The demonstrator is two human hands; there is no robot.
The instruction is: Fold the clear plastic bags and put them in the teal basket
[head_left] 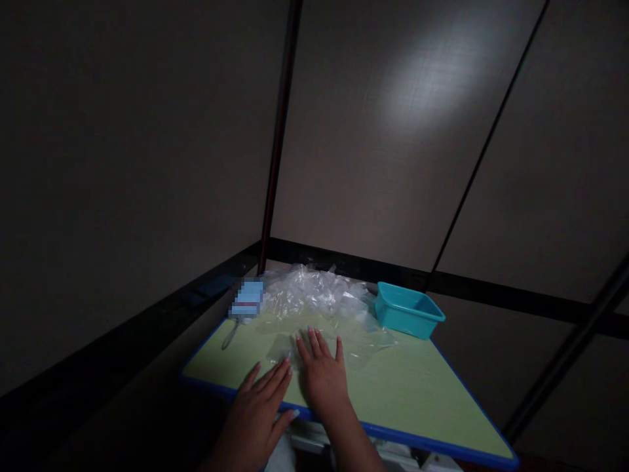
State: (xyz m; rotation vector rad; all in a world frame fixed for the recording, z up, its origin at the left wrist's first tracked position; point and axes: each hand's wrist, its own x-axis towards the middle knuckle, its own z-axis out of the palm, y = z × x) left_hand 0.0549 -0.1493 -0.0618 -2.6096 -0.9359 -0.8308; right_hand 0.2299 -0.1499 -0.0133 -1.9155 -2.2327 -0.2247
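A clear plastic bag lies flat on the light green table, close to its front edge. On its right part rests my right hand, palm down with the fingers spread. My left hand reaches over the front edge, fingers stretched out and fingertips at the bag's lower side; its thumb points right. Neither hand grips anything that I can see. Behind them is a heap of crumpled clear plastic bags, and some loose film spreads from it toward the right.
The green table has a blue rim. At its back right corner stands a turquoise plastic basket. A blurred-out blue object with a looped strap sits at the back left. Dark wall panels meet in a corner behind the table.
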